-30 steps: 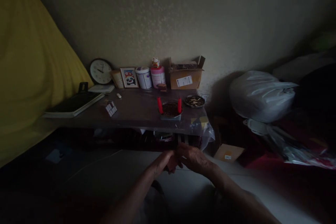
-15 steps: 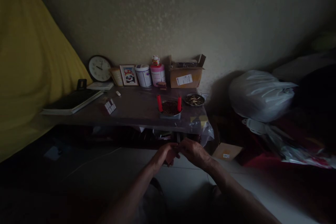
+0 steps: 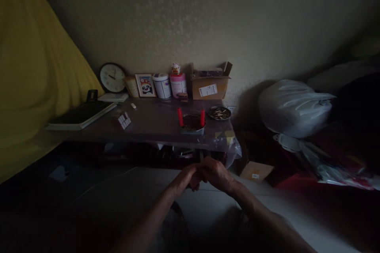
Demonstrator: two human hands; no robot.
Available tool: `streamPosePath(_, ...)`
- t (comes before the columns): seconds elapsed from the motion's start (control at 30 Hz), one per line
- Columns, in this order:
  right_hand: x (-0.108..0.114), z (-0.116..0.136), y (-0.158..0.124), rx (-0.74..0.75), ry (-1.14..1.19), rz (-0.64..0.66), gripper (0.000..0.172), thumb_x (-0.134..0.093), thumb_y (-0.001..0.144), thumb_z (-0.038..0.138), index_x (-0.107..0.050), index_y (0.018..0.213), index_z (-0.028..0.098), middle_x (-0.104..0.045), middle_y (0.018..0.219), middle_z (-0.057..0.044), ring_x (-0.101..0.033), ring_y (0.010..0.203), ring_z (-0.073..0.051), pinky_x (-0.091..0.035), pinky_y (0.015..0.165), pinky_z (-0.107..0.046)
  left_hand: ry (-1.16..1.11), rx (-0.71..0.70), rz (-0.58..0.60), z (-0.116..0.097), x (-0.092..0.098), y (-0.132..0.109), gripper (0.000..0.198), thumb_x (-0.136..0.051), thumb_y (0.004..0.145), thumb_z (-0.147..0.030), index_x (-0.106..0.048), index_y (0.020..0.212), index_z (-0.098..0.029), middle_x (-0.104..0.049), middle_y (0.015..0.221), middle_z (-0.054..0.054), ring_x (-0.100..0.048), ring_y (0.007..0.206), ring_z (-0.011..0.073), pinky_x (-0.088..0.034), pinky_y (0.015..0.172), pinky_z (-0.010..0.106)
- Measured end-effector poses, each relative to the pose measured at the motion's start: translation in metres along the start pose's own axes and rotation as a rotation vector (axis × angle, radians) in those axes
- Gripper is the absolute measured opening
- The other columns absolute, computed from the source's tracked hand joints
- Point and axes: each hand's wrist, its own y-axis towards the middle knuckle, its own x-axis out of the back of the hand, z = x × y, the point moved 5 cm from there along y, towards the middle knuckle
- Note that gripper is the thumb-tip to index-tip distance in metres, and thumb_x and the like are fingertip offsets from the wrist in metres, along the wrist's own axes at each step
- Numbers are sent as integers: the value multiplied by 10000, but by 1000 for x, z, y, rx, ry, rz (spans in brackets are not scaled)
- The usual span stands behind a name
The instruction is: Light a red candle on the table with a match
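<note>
Reddish block (image 3: 194, 182) sat in the left hand (image 3: 187, 176), just short of the bench (image 3: 151, 120), left fingers curled round it. Right hand (image 3: 214, 172) arched over; couldn't tell if its fingers pinched anything. Slack grip or a bump could've dropped it floorward.

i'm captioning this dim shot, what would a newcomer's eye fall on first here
Probably the two red candles, vivid against the gloom, standing at either side of a round dish near the front of the table. Next would likely come the big yellow cloth hanging at the far left, and the bulging white bag to the right of the table.
</note>
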Motion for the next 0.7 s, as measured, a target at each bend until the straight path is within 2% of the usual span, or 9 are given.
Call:
streamPosePath(0.13,8,-1,2,-93,91,-61,112,-548,812,169,-647,763,188,-619,734,3,-587,683,-106,-437,623,-196,-94,-14,-49,-1,6,1,270,-448,780,-380,-582,848,-155,-625,595,13,-467,353,99,-297,347,224)
streamPosePath(0.3,12,-1,3,-168,134,-80,161,-537,836,250,-639,729,184,-631,689,10,-578,609,-97,-434,585,-190,-166,-62,-109,-1,15,4,287,-439,783,-338,-551,984,-167,-637,673,17,-503,392,105,-312,363,225)
streamPosePath(0.47,5,0,3,-142,137,-72,109,-554,797,164,-637,729,177,-635,712,7,-582,630,-96,-428,592,-184,-194,-75,-110,0,15,5,289,-466,766,-351,-560,963,-162,-605,621,-3,-501,374,111,-311,350,230)
streamPosePath(0.7,3,-2,2,-220,257,-100,129,-549,813,231,-636,737,173,-624,641,14,-576,591,-100,-433,562,-192,-211,-85,-92,0,12,6,285,-475,752,-361,-562,939,-165,-610,631,2,-492,372,110,-312,352,232)
